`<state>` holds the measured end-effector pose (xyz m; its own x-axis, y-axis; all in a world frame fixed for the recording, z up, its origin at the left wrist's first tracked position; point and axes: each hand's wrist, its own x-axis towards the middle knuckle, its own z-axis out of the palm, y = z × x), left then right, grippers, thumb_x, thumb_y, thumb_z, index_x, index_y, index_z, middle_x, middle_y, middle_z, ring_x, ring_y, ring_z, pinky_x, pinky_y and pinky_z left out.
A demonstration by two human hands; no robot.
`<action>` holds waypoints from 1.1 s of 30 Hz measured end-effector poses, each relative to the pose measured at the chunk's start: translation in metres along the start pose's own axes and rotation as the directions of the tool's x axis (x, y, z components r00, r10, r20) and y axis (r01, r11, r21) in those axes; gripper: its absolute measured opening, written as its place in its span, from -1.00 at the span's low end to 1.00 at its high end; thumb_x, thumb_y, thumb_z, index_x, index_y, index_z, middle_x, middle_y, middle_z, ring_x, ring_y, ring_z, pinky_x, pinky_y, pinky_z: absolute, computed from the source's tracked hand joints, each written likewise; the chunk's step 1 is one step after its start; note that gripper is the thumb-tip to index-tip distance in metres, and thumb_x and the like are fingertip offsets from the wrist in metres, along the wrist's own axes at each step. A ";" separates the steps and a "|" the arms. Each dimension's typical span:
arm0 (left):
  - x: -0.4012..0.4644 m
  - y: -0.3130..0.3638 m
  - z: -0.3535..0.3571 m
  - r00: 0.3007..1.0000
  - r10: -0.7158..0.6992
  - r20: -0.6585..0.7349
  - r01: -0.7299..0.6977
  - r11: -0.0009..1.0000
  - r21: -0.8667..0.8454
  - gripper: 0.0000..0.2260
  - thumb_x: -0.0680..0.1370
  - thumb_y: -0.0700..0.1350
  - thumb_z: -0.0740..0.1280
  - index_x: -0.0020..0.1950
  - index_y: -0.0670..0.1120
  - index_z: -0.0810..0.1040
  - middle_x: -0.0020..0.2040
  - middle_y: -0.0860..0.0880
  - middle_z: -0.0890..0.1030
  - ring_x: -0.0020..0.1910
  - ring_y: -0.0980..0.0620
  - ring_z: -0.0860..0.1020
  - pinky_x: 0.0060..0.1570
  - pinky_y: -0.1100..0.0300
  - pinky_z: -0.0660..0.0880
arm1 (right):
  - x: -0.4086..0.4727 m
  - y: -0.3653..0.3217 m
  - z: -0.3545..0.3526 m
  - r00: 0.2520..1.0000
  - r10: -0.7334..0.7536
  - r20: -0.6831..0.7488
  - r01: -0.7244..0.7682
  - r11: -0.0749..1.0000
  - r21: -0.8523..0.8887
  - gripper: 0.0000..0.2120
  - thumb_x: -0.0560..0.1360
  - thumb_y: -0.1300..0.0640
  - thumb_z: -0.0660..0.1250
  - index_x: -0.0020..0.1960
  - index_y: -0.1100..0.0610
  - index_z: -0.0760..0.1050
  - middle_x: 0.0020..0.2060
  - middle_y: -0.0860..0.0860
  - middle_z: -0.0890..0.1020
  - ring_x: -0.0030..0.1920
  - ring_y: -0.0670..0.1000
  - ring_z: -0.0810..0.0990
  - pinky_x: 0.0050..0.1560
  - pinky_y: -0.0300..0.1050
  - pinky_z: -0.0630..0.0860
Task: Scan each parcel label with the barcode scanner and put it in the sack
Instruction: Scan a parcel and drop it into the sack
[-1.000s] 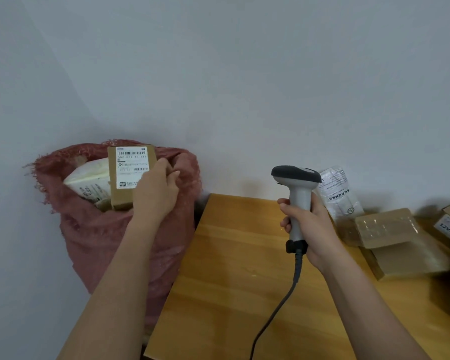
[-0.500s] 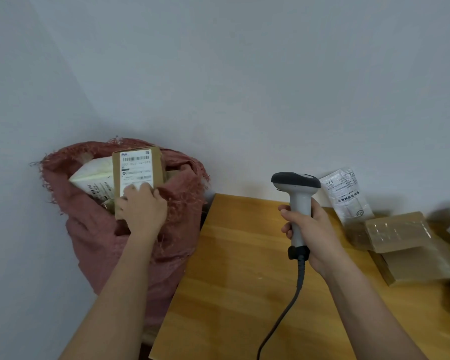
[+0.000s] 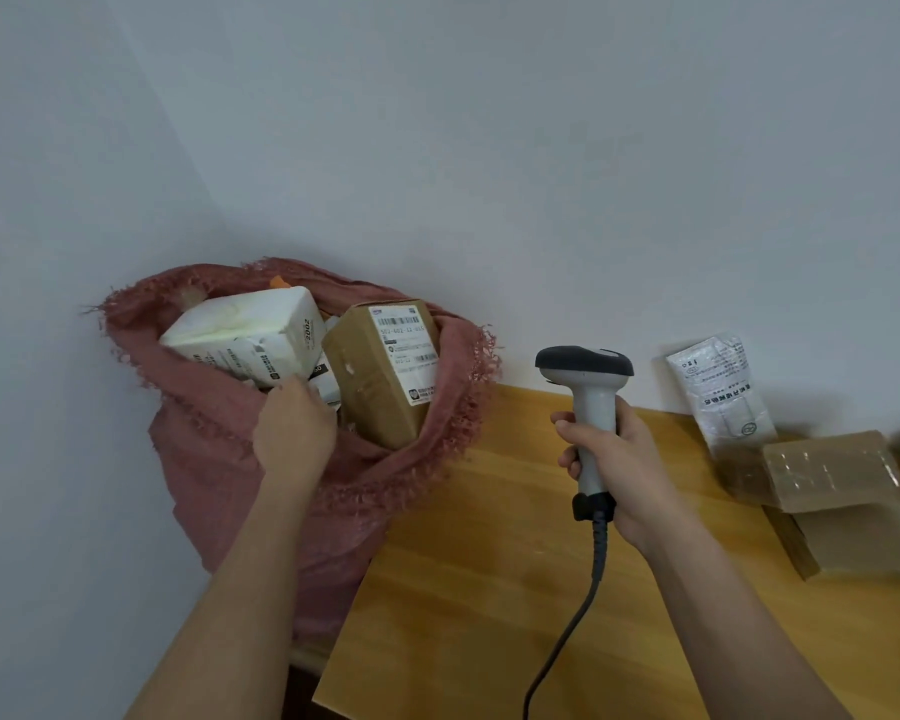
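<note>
Since the frame half a second earlier, the left hand (image 3: 293,433) had let go of the brown parcel (image 3: 385,376) and dropped to the near lip of the sack (image 3: 219,449), while the parcel had settled into the sack's mouth on its right side, its label (image 3: 409,350) facing up and toward the camera. The parcel leaned with its long axis running from the upper rim down into the sack, its lower end hidden by the fringe of the cloth. A white parcel (image 3: 245,340) lay just beside it to the left, also inside the sack.

The left hand's fingers were curled at the sack's near edge, below the white parcel; whether they pinched the cloth or merely rested there could not be told, since the back of the hand hid them. The right hand (image 3: 614,465) gripped the handle of the barcode scanner (image 3: 585,366) with its fingers wrapped around it, holding it upright above the surface (image 3: 489,589), its cable trailing down.

The next parcels lay to the right: a clear-wrapped packet (image 3: 718,392) near the wall and flat brown parcels (image 3: 848,501) just in front of it at the surface's right edge. They sat nearer the right hand, which was occupied, so the free left hand would probably have to cross over from the sack to fetch one.
</note>
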<state>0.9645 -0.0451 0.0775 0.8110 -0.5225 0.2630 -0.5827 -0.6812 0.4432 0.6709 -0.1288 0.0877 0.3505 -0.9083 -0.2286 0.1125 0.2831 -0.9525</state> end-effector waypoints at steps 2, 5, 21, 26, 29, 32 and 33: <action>-0.002 0.001 0.004 0.997 0.081 -0.002 -0.081 0.995 -0.065 -0.75 0.65 -0.07 0.17 0.09 -0.26 0.45 0.06 -0.26 0.50 0.02 -0.27 0.50 -0.08 -0.07 0.40 | 0.000 0.001 0.004 1.000 0.012 -0.001 -0.012 1.000 0.001 -0.77 0.54 0.30 0.37 0.15 0.11 0.47 0.01 0.12 0.64 -0.41 -0.06 0.54 -0.39 -0.21 0.50; -0.007 0.007 0.002 0.981 0.177 -0.080 -0.191 0.950 -0.246 -0.66 0.61 0.01 0.27 0.25 -0.21 0.45 0.19 -0.23 0.42 0.15 -0.22 0.45 0.10 -0.04 0.40 | 0.000 0.003 0.008 1.000 0.025 0.012 -0.025 1.000 0.001 -0.76 0.55 0.30 0.36 0.16 0.11 0.46 0.05 0.14 0.64 -0.41 -0.06 0.53 -0.39 -0.21 0.50; -0.010 -0.005 0.019 0.890 0.437 0.130 -0.371 0.859 -0.352 -0.88 0.54 -0.07 0.41 0.05 -0.02 0.56 0.47 -0.08 0.26 0.44 -0.15 0.23 0.37 -0.11 0.31 | 0.026 0.019 0.092 0.996 0.065 0.053 -0.062 0.997 -0.044 -0.46 0.43 -0.01 0.54 0.30 0.04 0.37 -0.07 0.06 0.61 -0.42 -0.12 0.59 -0.33 -0.20 0.54; -0.016 -0.008 0.017 0.909 0.398 0.125 -0.301 0.834 -0.463 -0.64 0.46 -0.11 0.50 0.22 -0.03 0.51 0.46 -0.04 0.24 0.46 -0.02 0.21 0.42 -0.09 0.32 | 0.037 0.038 0.124 0.994 0.087 -0.061 -0.100 0.962 -0.254 -0.39 0.38 0.12 0.58 0.31 0.08 0.33 0.05 0.06 0.58 -0.05 0.06 0.65 -0.14 -0.01 0.63; -0.011 -0.019 0.010 0.922 0.339 0.186 -0.229 0.867 -0.443 -0.39 0.45 -0.03 0.51 0.45 0.15 0.35 0.54 0.06 0.02 0.52 -0.02 0.06 0.49 -0.11 0.19 | 0.040 0.037 0.120 0.983 0.104 -0.149 -0.144 0.944 -0.295 -0.55 0.47 0.30 0.42 0.28 0.12 0.35 -0.02 0.12 0.58 -0.16 0.07 0.62 -0.33 -0.08 0.52; -0.003 -0.023 0.002 0.912 0.304 0.275 -0.209 0.922 -0.325 -0.30 0.39 0.12 0.53 0.45 0.29 0.29 0.56 0.15 -0.13 0.52 -0.10 -0.03 0.47 -0.15 0.08 | 0.038 0.023 0.116 0.990 0.097 -0.101 -0.114 0.978 -0.173 -0.65 0.49 0.34 0.41 0.15 0.07 0.37 -0.09 0.15 0.62 -0.29 0.00 0.63 -0.22 0.00 0.61; -0.001 -0.020 0.000 0.908 0.290 0.303 -0.193 0.930 -0.312 -0.28 0.36 0.14 0.55 0.45 0.31 0.29 0.55 0.17 -0.16 0.52 -0.11 -0.04 0.47 -0.15 0.08 | 0.036 0.014 0.118 0.995 0.082 -0.059 -0.088 0.991 -0.101 -0.67 0.49 0.35 0.42 0.12 0.07 0.38 -0.14 0.13 0.63 -0.35 -0.05 0.63 -0.25 -0.05 0.62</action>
<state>0.9752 -0.0303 0.0681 0.5514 -0.8273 0.1073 -0.6819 -0.3728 0.6294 0.7945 -0.1211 0.0895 0.3027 -0.8986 -0.3176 -0.0136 0.3292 -0.9442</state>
